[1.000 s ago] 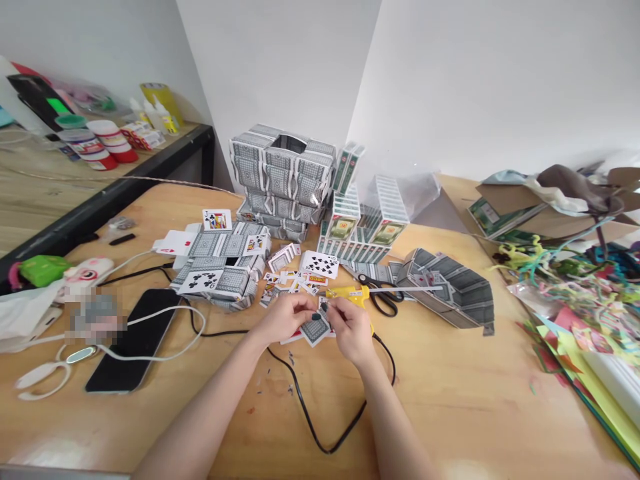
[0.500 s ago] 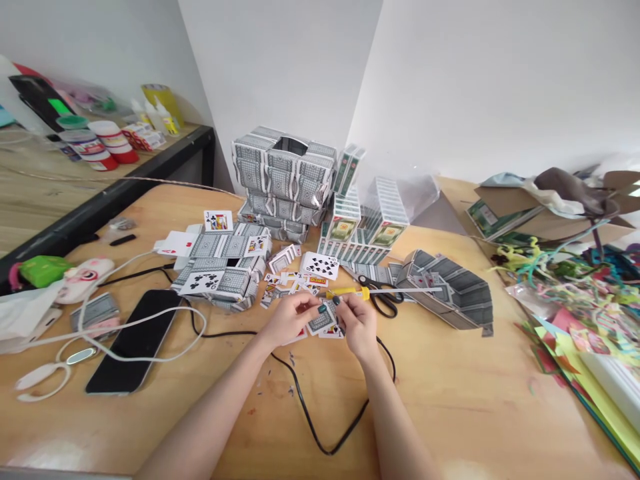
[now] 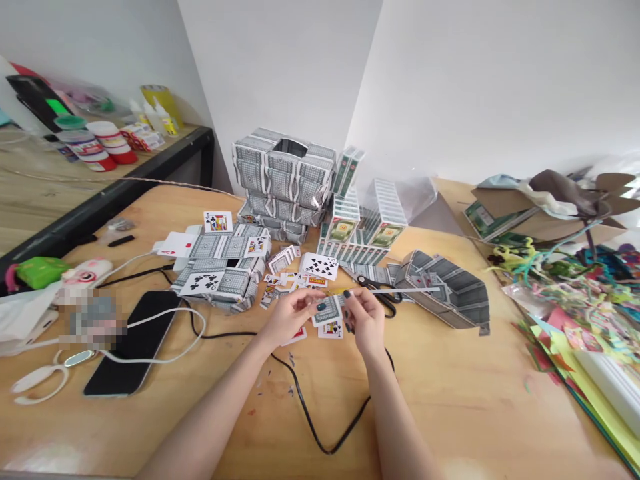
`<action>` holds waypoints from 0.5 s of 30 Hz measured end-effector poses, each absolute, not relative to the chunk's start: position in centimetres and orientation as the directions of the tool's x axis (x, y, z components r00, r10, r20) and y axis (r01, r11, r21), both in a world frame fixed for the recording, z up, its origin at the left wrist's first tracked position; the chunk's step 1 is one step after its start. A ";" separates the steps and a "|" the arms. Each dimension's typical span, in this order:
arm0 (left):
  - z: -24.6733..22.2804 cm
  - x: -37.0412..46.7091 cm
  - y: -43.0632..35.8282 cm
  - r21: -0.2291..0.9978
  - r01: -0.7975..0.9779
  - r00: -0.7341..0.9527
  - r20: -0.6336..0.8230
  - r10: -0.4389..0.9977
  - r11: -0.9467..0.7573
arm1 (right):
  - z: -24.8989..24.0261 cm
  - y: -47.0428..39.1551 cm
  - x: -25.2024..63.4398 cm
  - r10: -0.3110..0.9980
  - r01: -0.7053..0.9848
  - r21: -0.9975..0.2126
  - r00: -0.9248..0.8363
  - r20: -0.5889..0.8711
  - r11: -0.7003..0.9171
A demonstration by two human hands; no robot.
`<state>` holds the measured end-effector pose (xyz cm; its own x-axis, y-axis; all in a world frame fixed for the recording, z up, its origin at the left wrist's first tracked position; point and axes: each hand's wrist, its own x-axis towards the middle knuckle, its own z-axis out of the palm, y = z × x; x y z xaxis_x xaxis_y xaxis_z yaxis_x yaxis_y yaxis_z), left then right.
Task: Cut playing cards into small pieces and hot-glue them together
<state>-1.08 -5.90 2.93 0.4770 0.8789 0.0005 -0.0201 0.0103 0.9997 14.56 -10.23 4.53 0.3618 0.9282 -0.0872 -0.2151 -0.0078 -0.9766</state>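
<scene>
My left hand (image 3: pixel 294 317) pinches a grey-backed playing card (image 3: pixel 329 312) between thumb and fingers, back side up. Just right of that card, my right hand (image 3: pixel 366 319) has its fingers curled and drawn together; whether something small is between them is hidden. Behind the hands lies what looks like a yellow glue gun (image 3: pixel 336 291), partly covered, with a long white stick (image 3: pixel 407 290) pointing right. Below the held card rest a jack card (image 3: pixel 331 329) and a red-marked card (image 3: pixel 296 336). Several cut or folded face cards (image 3: pixel 287 279) lie beyond, near a ten of spades (image 3: pixel 320 265).
Structures of folded cards stand at the back (image 3: pixel 285 177) and left (image 3: pixel 225 257); a curved card piece (image 3: pixel 453 297) sits right. Black scissors (image 3: pixel 383 293), stacked card boxes (image 3: pixel 385 223), a phone (image 3: pixel 133 347), a white cable (image 3: pixel 193 340) and a black cable (image 3: pixel 305 400) surround the hands.
My right hand has shifted slightly right, away from the card, and more of the card's back shows. The left hand stays almost in place, holding the card.
</scene>
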 end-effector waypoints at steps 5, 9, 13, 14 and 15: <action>3.6 -1.5 -5.8 0.998 -0.059 0.476 0.020 0.879 0.009 | 5.4 -10.5 19.5 0.752 -0.520 -0.743 0.658 -0.035 0.421; 3.8 -1.7 -5.7 1.000 0.026 0.461 -0.002 0.888 -0.011 | 5.7 -10.9 22.1 0.713 -0.595 -0.602 0.698 -0.058 0.533; 3.3 -2.1 -5.2 0.988 0.133 0.394 0.023 0.919 -0.082 | 5.3 -10.7 21.3 0.808 -0.645 -0.649 0.584 -0.078 0.403; 3.3 -2.3 -5.0 0.980 0.170 0.377 0.032 0.925 -0.103 | 5.1 -10.6 20.9 0.822 -0.642 -0.678 0.561 -0.096 0.359; 3.3 -2.6 -4.8 0.969 0.211 0.363 0.042 0.931 -0.126 | 4.9 -10.3 20.6 0.828 -0.626 -0.714 0.548 -0.116 0.314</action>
<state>-2.56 -4.79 3.29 0.3626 0.9310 0.0422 0.2115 -0.1263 0.9692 20.55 -10.33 4.89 0.5483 0.8282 -0.1161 -0.6261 0.3144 -0.7136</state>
